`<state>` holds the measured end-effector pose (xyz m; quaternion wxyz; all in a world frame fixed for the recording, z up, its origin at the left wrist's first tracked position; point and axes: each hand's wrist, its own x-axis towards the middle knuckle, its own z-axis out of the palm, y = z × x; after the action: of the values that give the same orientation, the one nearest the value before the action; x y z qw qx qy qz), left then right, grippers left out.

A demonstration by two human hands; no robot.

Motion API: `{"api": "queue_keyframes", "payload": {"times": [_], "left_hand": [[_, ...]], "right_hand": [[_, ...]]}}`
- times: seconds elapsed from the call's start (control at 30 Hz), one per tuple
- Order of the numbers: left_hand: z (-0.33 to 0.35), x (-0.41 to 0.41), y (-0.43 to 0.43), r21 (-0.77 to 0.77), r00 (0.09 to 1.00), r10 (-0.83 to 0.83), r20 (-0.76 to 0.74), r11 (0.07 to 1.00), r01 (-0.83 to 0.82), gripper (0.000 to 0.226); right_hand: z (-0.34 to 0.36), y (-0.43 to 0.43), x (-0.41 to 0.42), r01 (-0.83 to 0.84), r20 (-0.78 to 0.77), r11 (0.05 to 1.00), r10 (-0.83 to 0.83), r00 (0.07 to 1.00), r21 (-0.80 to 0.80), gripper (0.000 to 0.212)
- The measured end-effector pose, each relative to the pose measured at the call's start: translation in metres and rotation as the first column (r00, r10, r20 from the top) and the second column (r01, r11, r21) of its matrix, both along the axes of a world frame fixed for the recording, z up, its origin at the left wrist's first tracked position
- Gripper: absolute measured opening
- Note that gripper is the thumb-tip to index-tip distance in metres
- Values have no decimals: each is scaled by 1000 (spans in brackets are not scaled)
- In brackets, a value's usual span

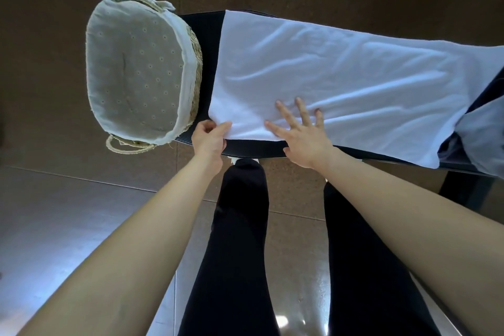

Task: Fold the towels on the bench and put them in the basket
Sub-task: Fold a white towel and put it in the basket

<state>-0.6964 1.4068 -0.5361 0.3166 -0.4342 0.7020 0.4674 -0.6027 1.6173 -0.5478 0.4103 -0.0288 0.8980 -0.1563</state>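
Observation:
A white towel (327,68) lies spread along the black bench (210,35), wrinkled, its right end running toward the frame edge. My left hand (210,136) pinches the towel's near left corner between thumb and fingers. My right hand (302,131) lies flat on the towel near its front edge, fingers spread. A woven basket (191,43) with a pale fabric lining and two loop handles stands on the bench's left end, with nothing inside it.
More pale cloth (480,133) is bunched at the bench's right end, partly out of frame. My legs in black trousers (240,226) stand close to the bench's front edge. Brown tiled floor (54,213) surrounds the bench.

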Motion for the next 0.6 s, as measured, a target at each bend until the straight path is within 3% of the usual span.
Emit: {"api": "queue_keyframes", "payload": {"times": [0.13,0.2,0.23,0.3,0.37,0.43,0.5,0.6], "left_hand": [[1,13,-9,-275,1000,30,-3,961,-30,27],[5,19,-4,-451,1000,4,20,893,5,19],[9,23,2,-500,999,-49,24,865,54,16],[15,35,24,-516,952,-306,-2,816,261,13],[18,52,54,-436,781,-619,-84,727,530,12],[13,67,86,-350,528,-821,-219,571,743,11],[4,79,115,-311,274,-917,-290,361,879,23],[-9,90,151,-333,-37,-975,-220,39,942,53]], "right_hand": [[2,6,-1,86,25,992,-84,996,-94,82],[5,17,4,239,-44,949,-252,967,-205,76],[8,24,9,340,-83,905,-370,925,-255,71],[11,41,25,558,-159,780,-612,775,-285,59],[12,64,46,767,-203,596,-803,561,-237,46],[15,88,69,894,-239,426,-890,387,-139,36],[17,113,92,953,-290,301,-915,281,-25,32],[13,150,122,984,-316,139,-934,169,114,47]]}}
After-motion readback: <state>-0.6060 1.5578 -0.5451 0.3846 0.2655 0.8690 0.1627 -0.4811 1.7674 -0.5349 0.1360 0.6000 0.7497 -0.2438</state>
